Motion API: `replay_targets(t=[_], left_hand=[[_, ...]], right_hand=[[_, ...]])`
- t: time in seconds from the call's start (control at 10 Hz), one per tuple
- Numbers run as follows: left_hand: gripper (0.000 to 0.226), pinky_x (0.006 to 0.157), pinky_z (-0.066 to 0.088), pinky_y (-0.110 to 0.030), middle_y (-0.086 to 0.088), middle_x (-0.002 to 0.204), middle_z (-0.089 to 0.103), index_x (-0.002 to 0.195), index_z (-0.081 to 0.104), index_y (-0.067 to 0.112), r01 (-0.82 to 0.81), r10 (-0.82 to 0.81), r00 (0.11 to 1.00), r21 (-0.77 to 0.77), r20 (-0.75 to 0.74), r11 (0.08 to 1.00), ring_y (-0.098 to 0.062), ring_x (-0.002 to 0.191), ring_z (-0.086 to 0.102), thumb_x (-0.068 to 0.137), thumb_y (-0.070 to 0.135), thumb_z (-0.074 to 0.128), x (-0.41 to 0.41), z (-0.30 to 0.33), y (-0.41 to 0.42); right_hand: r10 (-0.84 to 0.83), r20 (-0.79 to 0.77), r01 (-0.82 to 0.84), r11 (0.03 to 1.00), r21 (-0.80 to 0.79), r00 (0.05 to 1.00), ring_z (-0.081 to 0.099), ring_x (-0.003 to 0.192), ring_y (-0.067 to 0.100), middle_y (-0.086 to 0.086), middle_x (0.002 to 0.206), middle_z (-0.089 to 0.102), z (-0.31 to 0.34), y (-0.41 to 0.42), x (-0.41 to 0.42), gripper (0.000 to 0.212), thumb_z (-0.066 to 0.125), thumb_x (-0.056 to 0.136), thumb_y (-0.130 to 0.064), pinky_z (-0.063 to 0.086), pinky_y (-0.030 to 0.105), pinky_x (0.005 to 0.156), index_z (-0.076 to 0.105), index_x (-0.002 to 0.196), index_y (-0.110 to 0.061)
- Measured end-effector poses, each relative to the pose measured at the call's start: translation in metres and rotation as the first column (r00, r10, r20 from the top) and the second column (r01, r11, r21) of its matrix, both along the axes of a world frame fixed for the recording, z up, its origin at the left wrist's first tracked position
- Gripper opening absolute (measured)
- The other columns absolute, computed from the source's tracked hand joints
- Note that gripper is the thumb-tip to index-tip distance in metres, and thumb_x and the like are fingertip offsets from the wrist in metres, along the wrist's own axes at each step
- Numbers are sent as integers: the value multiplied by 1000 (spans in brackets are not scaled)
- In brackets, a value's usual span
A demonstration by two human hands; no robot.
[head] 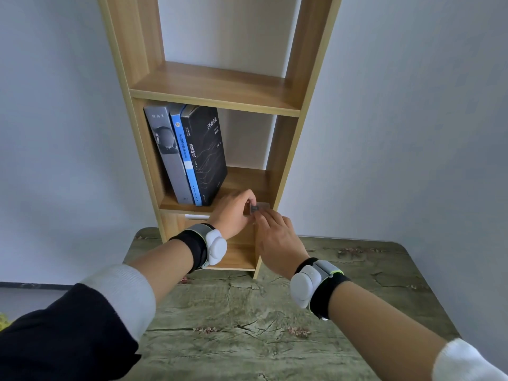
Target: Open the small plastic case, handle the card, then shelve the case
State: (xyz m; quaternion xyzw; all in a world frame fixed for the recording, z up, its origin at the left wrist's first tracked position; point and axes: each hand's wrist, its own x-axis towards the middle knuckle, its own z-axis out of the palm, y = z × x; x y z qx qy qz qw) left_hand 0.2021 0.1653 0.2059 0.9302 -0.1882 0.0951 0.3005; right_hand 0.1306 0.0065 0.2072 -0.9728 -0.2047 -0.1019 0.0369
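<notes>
By the wooden bookshelf (280, 171), my left hand (233, 213) pinches the clear case (261, 207); right hand (275, 235) fingers close on its dark card (255, 208), which might slip out

Both forearms are bare from pushed-up sleeves to the wrists. The left arm has a dark navy outer sleeve (63, 334) with a light grey-white cuff (129, 295) showing beneath it, and near the left hand (233, 213) a black wristband (192, 250) carries a rounded white pod (215, 246) on a grey strap. The right arm shows a white cuff (464, 364) at the frame's lower corner, and near the right hand (277, 240) a matching black band (332, 292) holds a rounded white pod (305, 288) on a grey strap edged in lime green.
</notes>
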Motion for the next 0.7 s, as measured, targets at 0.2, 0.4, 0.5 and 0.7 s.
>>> replay_targets(t=[0.2, 0.4, 0.5, 0.7], left_hand=[[23, 69, 44, -22, -2, 104, 66, 99, 57, 22, 0, -1, 1000, -35, -15, 999, -21, 92, 61, 86, 17, 75, 0, 1, -2], [30, 83, 56, -30, -4, 116, 66, 114, 56, 23, 4, -1, 999, 46, -51, 999, -24, 103, 64, 90, 17, 71, -2, 7, -5], [49, 96, 54, -35, -4, 136, 60, 132, 49, 23, 2, 6, 993, 68, -119, 998, -25, 120, 60, 89, 22, 73, -9, 16, -4], [56, 102, 51, -38, 1, 141, 57, 134, 49, 24, -36, 51, 989, 109, -140, 993, -20, 127, 56, 86, 37, 76, -25, 38, 8]], right_hand=[[-6, 12, 6, 1000, -19, 1000, 40, 141, 28, 11, 150, 50, -1, -2, 0, 60, 50, 88, -12, 37, 41, 109, 42, 147, -5], [34, -69, -33, 999, 12, 997, 31, 146, 25, 6, 159, 37, 3, -7, -1, 64, 49, 91, -15, 29, 39, 115, 32, 153, -11], [62, -163, -45, 993, 105, 985, 30, 145, 23, 1, 161, 34, 17, -12, -4, 64, 52, 93, -15, 25, 38, 117, 29, 153, -18], [59, -319, 73, 919, 388, 946, 49, 130, 22, -3, 145, 54, 50, -40, -8, 42, 48, 103, -32, 38, 38, 108, 41, 145, -32]])
